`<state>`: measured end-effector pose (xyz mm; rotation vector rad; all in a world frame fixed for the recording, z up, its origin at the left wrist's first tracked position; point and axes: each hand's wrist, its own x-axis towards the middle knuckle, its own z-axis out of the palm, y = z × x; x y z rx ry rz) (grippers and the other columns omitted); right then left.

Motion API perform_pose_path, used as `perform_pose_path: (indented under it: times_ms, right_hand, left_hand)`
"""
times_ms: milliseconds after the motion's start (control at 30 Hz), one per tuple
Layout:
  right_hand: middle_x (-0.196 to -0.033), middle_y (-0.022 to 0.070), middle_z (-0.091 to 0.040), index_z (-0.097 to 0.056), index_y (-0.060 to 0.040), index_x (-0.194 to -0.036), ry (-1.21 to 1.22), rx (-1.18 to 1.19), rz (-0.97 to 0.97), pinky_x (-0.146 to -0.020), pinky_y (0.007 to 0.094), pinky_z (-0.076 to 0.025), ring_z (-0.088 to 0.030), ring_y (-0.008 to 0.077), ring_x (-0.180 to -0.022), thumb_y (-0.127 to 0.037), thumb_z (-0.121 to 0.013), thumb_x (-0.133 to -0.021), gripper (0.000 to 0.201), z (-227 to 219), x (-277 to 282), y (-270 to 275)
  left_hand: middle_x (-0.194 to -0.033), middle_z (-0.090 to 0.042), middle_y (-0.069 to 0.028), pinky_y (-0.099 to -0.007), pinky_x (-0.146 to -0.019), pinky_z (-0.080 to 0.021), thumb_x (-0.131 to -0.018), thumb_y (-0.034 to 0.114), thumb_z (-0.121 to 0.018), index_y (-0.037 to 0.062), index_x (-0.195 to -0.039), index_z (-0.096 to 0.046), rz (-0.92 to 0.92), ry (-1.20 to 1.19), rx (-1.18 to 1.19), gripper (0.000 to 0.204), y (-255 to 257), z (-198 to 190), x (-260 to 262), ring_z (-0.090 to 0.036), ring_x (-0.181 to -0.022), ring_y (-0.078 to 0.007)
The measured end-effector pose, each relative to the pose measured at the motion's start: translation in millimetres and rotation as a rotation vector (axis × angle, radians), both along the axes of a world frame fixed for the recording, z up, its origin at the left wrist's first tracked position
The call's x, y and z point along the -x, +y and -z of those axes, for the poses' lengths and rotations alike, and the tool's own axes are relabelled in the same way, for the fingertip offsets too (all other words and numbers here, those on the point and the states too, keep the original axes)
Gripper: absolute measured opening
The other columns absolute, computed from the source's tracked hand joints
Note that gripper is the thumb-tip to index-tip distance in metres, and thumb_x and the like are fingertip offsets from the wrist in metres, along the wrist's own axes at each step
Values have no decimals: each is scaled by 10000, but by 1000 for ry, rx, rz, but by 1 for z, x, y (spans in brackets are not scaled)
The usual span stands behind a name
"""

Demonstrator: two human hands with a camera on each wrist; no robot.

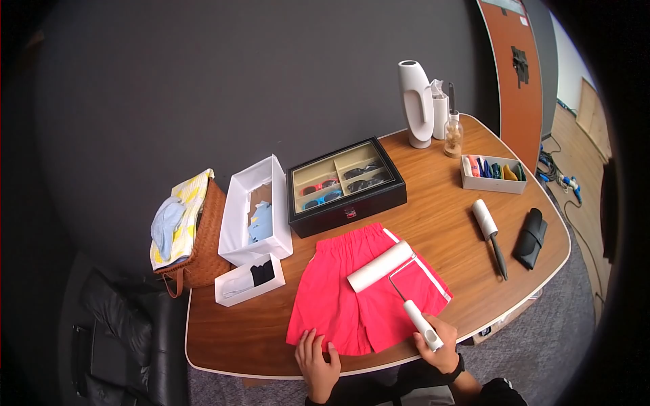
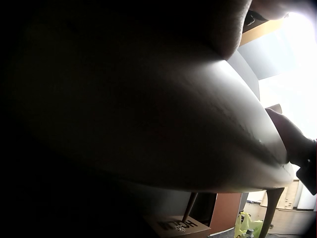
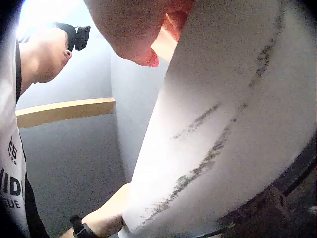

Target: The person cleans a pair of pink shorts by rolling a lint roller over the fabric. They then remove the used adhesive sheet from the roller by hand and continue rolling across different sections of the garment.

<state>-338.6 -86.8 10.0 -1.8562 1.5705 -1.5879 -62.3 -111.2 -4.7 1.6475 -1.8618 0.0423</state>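
Note:
Pink shorts (image 1: 332, 291) with a white side stripe lie spread on the wooden table (image 1: 237, 331). My left hand (image 1: 318, 362) rests at the hem of the left leg, fingers extended onto the cloth. In my right hand (image 1: 440, 344) is the white handle of a large lint roller (image 1: 380, 266), gripped near the table's front edge. Its wide white roll lies over the upper middle of the shorts, across to the stripe. Both wrist views mostly show the pale table underside (image 3: 198, 148), so the shorts are hidden there.
Behind the shorts stands a black glasses case (image 1: 349, 203). To the left are two white boxes (image 1: 230, 233) (image 1: 237, 287) and a wicker basket (image 1: 203, 250) with cloths. Rightward lie a smaller lint roller (image 1: 489, 233), a black pouch (image 1: 531, 238) and a sock box (image 1: 493, 181). A white vase (image 1: 416, 108) stands at the back.

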Motion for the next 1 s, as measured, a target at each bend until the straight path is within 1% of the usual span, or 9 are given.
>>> perform_pose_path:
  times_ms: [67, 200, 400, 467, 533, 1000]
  right_hand:
    - [-901, 212, -707, -641, 49, -1104, 41, 49, 19, -655, 386, -555, -705, 367, -737, -128, -798, -782, 399, 5, 2, 2]
    - [-893, 208, -707, -643, 48, -1091, 38, 45, 26, -648, 383, -553, -706, 361, -730, -123, -794, -782, 384, 5, 2, 3]
    - [-889, 209, -700, -642, 41, -1099, 14, 23, 32, -642, 394, -550, -699, 372, -732, -136, -795, -791, 387, 3, -2, 0]
    - [-889, 208, -694, -640, 29, -1108, 17, -42, 28, -637, 402, -545, -692, 381, -737, -138, -793, -797, 384, -1, -2, 1]
    - [-887, 208, -692, -640, 25, -1111, 7, -28, 25, -635, 405, -543, -689, 383, -738, -137, -791, -799, 382, -1, -2, 1]
    - [-885, 204, -696, -661, 28, -1099, -52, 37, 16, -647, 387, -562, -702, 363, -733, -130, -792, -804, 360, 6, 1, 4]
  left_hand:
    - [-1268, -619, -162, -506, -1039, -400, -871, 161, -643, -14, -1071, -651, 1, 0, 2, 266, 0, 0, 0, -539, -1249, -380]
    - [-1271, -617, -164, -508, -1042, -398, -870, 154, -645, -18, -1071, -650, -1, 3, 1, 264, 0, 1, 0, -538, -1250, -379]
    - [-1273, -614, -166, -508, -1046, -394, -876, 153, -639, -21, -1068, -649, 5, 9, 7, 260, 1, 0, 1, -533, -1254, -377]
    - [-1272, -614, -166, -508, -1048, -392, -877, 154, -637, -22, -1068, -649, 5, 9, 8, 259, 2, 0, 1, -532, -1253, -377]
    - [-1282, -609, -173, -494, -1058, -378, -884, 147, -638, -18, -1084, -644, 11, 18, 0, 259, 2, -1, 1, -526, -1258, -380]
    - [-1269, -623, -164, -486, -1052, -386, -884, 154, -639, -9, -1078, -651, 13, 10, 45, 253, 3, 6, 1, -535, -1252, -370]
